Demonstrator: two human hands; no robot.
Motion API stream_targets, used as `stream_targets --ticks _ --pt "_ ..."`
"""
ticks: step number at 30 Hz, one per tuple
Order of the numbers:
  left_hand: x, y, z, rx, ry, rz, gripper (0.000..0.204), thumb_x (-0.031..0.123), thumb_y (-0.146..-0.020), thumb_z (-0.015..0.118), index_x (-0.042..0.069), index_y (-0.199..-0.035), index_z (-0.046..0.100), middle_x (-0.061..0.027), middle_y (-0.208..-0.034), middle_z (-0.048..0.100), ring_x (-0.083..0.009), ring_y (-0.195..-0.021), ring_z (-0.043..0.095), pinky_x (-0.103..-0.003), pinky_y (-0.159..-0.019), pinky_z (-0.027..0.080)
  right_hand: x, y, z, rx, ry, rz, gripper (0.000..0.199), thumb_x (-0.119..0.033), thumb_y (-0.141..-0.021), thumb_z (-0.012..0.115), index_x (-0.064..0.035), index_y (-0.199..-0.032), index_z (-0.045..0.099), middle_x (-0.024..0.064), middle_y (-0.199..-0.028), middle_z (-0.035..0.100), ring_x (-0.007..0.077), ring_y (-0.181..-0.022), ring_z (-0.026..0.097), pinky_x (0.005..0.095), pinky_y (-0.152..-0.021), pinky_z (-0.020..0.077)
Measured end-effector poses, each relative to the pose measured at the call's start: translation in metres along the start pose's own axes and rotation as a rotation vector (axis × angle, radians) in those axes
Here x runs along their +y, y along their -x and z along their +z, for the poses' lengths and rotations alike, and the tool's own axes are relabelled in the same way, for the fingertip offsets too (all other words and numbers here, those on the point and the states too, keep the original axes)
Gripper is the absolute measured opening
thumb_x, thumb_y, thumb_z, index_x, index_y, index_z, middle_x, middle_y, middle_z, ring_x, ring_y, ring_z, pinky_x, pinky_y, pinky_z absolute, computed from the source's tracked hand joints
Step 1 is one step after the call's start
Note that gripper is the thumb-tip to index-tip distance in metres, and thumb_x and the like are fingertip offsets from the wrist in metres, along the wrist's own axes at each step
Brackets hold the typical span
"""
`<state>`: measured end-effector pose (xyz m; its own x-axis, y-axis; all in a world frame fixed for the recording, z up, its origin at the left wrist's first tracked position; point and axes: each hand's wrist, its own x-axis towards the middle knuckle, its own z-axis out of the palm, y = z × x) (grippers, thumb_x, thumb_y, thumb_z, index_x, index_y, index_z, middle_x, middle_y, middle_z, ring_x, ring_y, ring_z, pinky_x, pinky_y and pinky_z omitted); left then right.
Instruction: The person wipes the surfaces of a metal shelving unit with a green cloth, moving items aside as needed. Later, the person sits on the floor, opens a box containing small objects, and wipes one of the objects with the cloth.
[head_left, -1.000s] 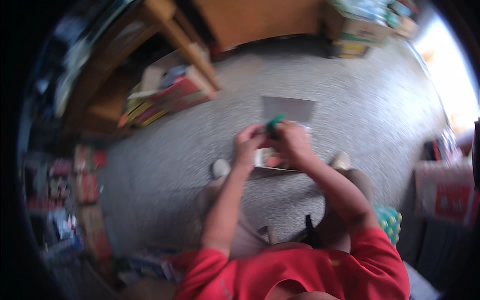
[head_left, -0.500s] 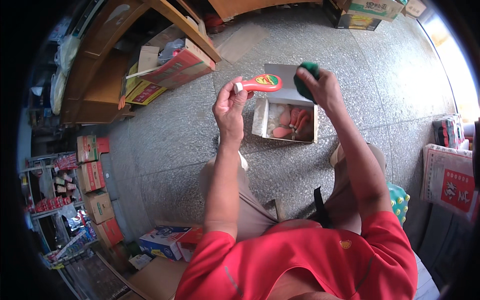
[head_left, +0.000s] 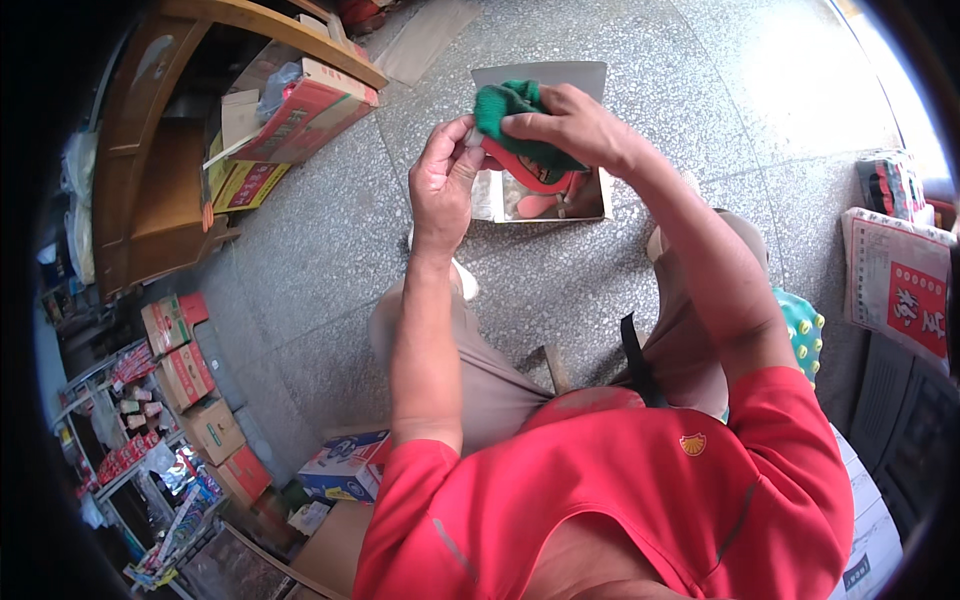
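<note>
You are seated over a speckled stone floor [head_left: 330, 270], with a wooden shelf unit [head_left: 160, 170] far left and printed cartons [head_left: 300, 100] leaning beside it. A stack of printed sacks [head_left: 895, 285] lies at the right edge, well apart from your work.

Directly beyond your knees, an open cardboard box [head_left: 545, 190] sits on the floor with its lid flap raised on the far side. It holds more red pieces; what they are cannot be told.

Both hands are raised above that box. Your left hand [head_left: 440, 190] pinches the near-left end of a red plastic item [head_left: 525, 170], thumb and fingers closed together on it. Your right hand [head_left: 575, 125] has its fingers clamped on a green cloth [head_left: 505, 105], pressing the cloth down against the top of the red item.

Judged from this grip, the step in hand is wiping the red item with the cloth. The next move calls for a steady left-hand pinch while the right hand draws the cloth along the surface; turn the item to expose any side not reached. Keep it over the box.
</note>
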<state>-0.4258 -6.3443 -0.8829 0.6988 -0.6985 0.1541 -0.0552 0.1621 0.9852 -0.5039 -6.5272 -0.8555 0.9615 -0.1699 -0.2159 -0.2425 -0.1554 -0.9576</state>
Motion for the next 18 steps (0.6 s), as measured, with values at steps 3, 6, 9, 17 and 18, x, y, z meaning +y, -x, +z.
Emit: stream_targets --ticks 3,6,9,17,18 --pt "0.005 0.000 -0.006 0.044 0.130 -0.005 0.031 0.009 -0.093 0.057 -0.003 -0.122 0.053 -0.0104 -0.108 0.061 -0.0173 -0.096 0.061 -0.031 -0.083 0.054 -0.006 0.004 -0.017 -0.073 -0.093 0.096 0.039 -0.033 -0.081 0.064 0.0035 -0.093 0.064 0.0069 -0.081 0.063 0.0110 -0.081 0.059 0.0256 -0.073 0.0479" --pt "0.011 -0.002 -0.019 0.178 0.236 0.031 0.030 0.009 -0.093 0.056 -0.002 -0.121 0.054 -0.0116 -0.109 0.061 -0.0193 -0.099 0.061 -0.034 -0.087 0.052 0.005 0.002 -0.025 -0.013 -0.141 0.177 0.035 -0.030 -0.081 0.062 0.0037 -0.091 0.064 0.0085 -0.082 0.064 0.0127 -0.075 0.062 0.0269 -0.068 0.0499" --pt "0.015 -0.006 -0.027 0.212 0.244 0.115 0.028 0.009 -0.095 0.055 -0.002 -0.121 0.054 -0.0102 -0.106 0.061 -0.0171 -0.096 0.061 -0.032 -0.083 0.055 0.013 -0.008 -0.021 0.156 -0.130 0.129 0.033 -0.024 -0.083 0.059 0.0055 -0.097 0.060 0.0120 -0.086 0.065 0.0172 -0.069 0.065 0.0298 -0.064 0.0545" --pt "0.010 -0.004 -0.020 0.248 -0.029 0.051 0.030 0.005 -0.090 0.060 -0.004 -0.117 0.055 -0.0112 -0.109 0.060 -0.0169 -0.098 0.060 -0.035 -0.084 0.056 0.015 -0.012 0.005 0.065 -0.488 0.024 0.037 -0.034 -0.090 0.060 0.0013 -0.102 0.060 0.0066 -0.079 0.064 0.0116 -0.063 0.061 0.0279 -0.054 0.0535" --pt "0.006 -0.003 -0.022 0.255 -0.100 0.048 0.029 0.005 -0.088 0.063 -0.006 -0.114 0.057 -0.0103 -0.104 0.061 -0.0151 -0.092 0.061 -0.030 -0.080 0.056 0.014 -0.012 0.004 0.113 -0.393 0.025 0.038 -0.035 -0.089 0.061 0.0007 -0.102 0.061 0.0060 -0.078 0.064 0.0106 -0.061 0.060 0.0269 -0.052 0.0526"
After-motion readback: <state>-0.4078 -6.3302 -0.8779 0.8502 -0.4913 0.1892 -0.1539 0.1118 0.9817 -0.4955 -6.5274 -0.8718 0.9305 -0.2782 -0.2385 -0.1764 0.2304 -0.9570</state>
